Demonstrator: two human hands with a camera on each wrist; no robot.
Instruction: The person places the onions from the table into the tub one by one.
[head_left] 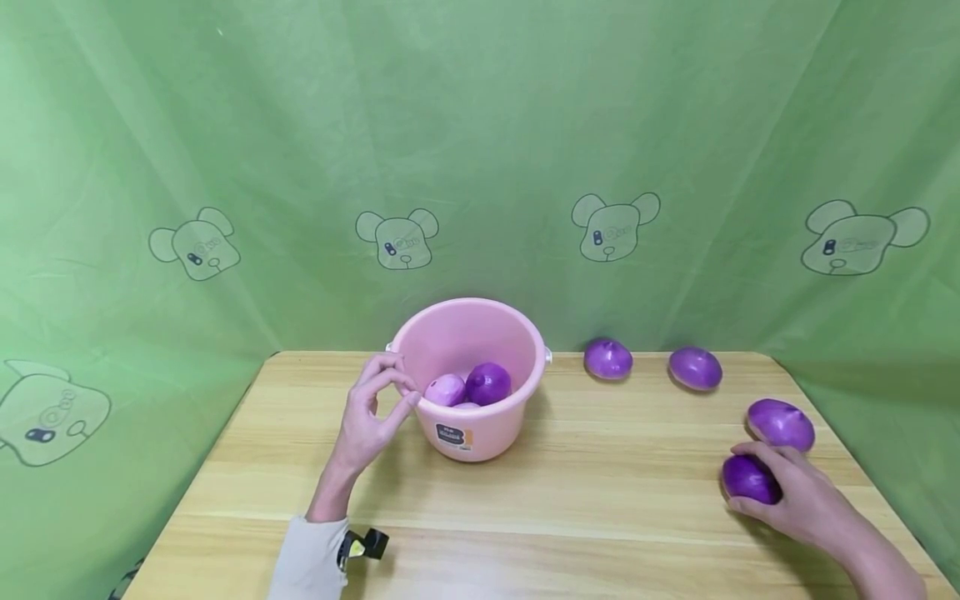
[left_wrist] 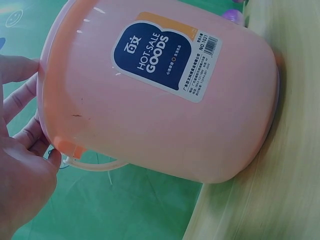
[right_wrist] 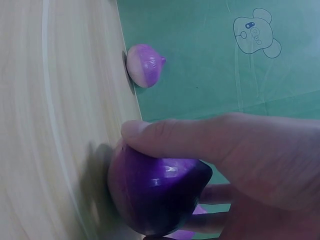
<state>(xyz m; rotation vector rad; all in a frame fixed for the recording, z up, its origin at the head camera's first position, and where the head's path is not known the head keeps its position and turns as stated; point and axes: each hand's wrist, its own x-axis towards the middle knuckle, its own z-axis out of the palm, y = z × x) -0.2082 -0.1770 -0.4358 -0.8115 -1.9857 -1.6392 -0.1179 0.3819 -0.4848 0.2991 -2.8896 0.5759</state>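
A pink plastic bucket (head_left: 495,433) stands upright on the wooden table, with several purple onions (head_left: 489,384) inside it. At its left rim, my left hand (head_left: 366,421) pinches the edge between thumb and fingers. The left wrist view shows the bucket's side (left_wrist: 125,117) with a printed label and a handle hanging below the fingers. Over on the right, my right hand (head_left: 810,502) grips a dark purple onion (head_left: 750,479), thumb on one side and fingers on the other. In the right wrist view this onion (right_wrist: 155,190) seems to be at or just above the tabletop; I cannot tell which.
Right behind the gripped onion lies another purple onion (head_left: 782,424). Two more, a rounder onion (head_left: 608,359) and a smooth onion (head_left: 696,368), sit along the table's back edge. A green curtain (head_left: 480,150) with bear drawings surrounds the wooden table (head_left: 585,508).
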